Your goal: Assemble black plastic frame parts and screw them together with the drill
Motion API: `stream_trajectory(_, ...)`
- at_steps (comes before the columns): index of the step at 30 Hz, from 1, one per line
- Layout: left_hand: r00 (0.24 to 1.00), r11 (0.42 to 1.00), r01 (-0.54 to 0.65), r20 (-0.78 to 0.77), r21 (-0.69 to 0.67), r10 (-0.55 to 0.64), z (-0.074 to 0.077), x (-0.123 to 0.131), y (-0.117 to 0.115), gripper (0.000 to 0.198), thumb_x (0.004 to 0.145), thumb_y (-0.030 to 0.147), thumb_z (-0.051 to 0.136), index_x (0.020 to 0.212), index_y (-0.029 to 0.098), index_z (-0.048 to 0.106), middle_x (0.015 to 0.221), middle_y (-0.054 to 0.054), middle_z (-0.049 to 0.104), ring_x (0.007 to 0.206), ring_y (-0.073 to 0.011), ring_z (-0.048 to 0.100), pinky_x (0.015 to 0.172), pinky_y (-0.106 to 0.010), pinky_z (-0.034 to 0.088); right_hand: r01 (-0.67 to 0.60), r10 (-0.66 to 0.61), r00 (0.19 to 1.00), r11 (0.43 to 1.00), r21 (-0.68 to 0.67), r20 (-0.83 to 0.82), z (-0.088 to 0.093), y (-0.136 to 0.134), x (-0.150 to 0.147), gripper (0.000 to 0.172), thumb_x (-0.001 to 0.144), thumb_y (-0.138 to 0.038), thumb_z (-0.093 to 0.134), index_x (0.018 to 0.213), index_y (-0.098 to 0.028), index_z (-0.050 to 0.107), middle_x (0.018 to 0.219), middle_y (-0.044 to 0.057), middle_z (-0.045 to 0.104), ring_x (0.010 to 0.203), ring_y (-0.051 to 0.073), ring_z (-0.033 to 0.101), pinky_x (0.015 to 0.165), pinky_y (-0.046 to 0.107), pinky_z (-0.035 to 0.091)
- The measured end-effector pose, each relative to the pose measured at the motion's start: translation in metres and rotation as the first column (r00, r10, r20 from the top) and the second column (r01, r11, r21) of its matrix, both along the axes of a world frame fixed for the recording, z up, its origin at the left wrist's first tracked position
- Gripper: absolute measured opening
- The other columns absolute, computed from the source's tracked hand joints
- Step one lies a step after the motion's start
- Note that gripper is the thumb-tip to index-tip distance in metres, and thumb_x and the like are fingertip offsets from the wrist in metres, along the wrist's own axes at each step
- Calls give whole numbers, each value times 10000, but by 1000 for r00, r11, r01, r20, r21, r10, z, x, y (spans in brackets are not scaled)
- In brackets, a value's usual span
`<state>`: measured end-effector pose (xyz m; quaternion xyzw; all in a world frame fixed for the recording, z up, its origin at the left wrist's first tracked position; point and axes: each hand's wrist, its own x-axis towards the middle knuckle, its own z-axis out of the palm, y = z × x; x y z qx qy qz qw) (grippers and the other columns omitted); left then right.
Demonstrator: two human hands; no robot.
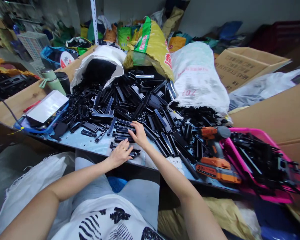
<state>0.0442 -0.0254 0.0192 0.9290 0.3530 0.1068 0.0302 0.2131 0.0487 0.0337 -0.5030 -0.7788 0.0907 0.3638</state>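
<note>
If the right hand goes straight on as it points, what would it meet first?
The right hand would likely first meet the row of black parts, perhaps already touching it; depth is unclear.

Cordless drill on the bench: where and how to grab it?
Probably by the dark handle, the narrow waist between the head and wider battery. Come from above, near edge, with the right hand: the pink basket crowds its right, black parts its left.

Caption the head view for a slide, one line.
Left hand and right hand among black bar-shaped parts, with an orange-and-black cordless drill and pink basket to the right.
</note>
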Motion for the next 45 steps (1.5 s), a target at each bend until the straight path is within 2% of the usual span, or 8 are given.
stream_trajectory(3, 966, 969, -244, -85, 32, 246, -8, 16, 27, 825, 792, 569, 593, 1388, 32, 398, 1436, -287, 339, 1366, -417, 261, 1082, -550, 261, -63, 96, 965, 988, -139, 244, -11, 57, 13, 395, 904, -436, 510, 1195, -182, 593, 1231, 101, 566, 1123, 218, 489, 968, 368, 391)
stream_trajectory(11, 990, 992, -63, -115, 109, 76, -16, -7, 77, 793, 790, 633, 543, 1399, 141, 418, 1407, -243, 412, 1315, -425, 350, 1078, -588, 212, 98, -40, 936, 984, -149, 348, -40, 94, -2, 361, 905, -487, 501, 1127, -255, 665, 1156, 64, 616, 1039, 217, 505, 861, 360, 380)
stream_trajectory(25, 1000, 992, -8, -3, 128, 8, 13, -22, 65, 584, 923, 530, 360, 1380, 171, 416, 1418, -165, 436, 1378, -309, 282, 1117, -609, 83, 235, -141, 754, 970, -62, 642, -1, 138, -21, 243, 878, -359, 569, 973, -136, 588, 986, 140, 621, 965, 262, 520, 773, 351, 400)
stream_trajectory(30, 868, 868, -478, 220, 132, 445, 49, -99, 131, 453, 946, 400, 356, 1259, 113, 514, 1288, -150, 549, 1251, -265, 428, 1090, -445, 272, 77, -41, 747, 997, -26, 663, 1, 139, -10, 198, 899, -320, 529, 947, -138, 591, 1036, 151, 597, 985, 254, 515, 784, 351, 408)
stream_trajectory(34, 642, 647, -762, 170, 33, 748, 63, -161, 222, 354, 895, 266, 420, 1084, 14, 581, 1154, -246, 561, 1125, -340, 466, 916, -457, 392, -69, 137, 879, 984, -164, 457, 11, 134, 12, 233, 854, -404, 585, 867, -171, 580, 972, 100, 625, 894, 213, 554, 754, 318, 430)
stream_trajectory(37, 562, 565, -823, 64, -52, 825, 68, -180, 270, 270, 844, 209, 507, 978, -6, 601, 1151, -264, 543, 1120, -343, 438, 901, -446, 392, -27, 67, 995, 898, -440, 75, 18, 121, 26, 364, 773, -536, 620, 748, -185, 528, 702, 15, 600, 664, 164, 560, 623, 282, 441)
stream_trajectory(41, 591, 599, -798, 103, -72, 800, 83, -175, 283, 285, 904, 172, 451, 962, -86, 555, 1134, -272, 524, 1129, -330, 411, 937, -484, 369, -207, -192, 835, 758, -618, -515, 22, 86, 32, 435, 713, -598, 623, 861, -201, 526, 768, 3, 624, 675, 162, 621, 610, 282, 484)
stream_trajectory(45, 702, 723, -690, 207, -40, 681, 104, -144, 244, 337, 980, 191, 316, 1131, -91, 423, 1182, -235, 465, 1137, -303, 433, 954, -487, 354, -329, -252, 673, 740, -587, -695, 20, 46, 39, 505, 713, -508, 649, 1106, -223, 513, 937, 34, 641, 801, 183, 653, 743, 335, 517)
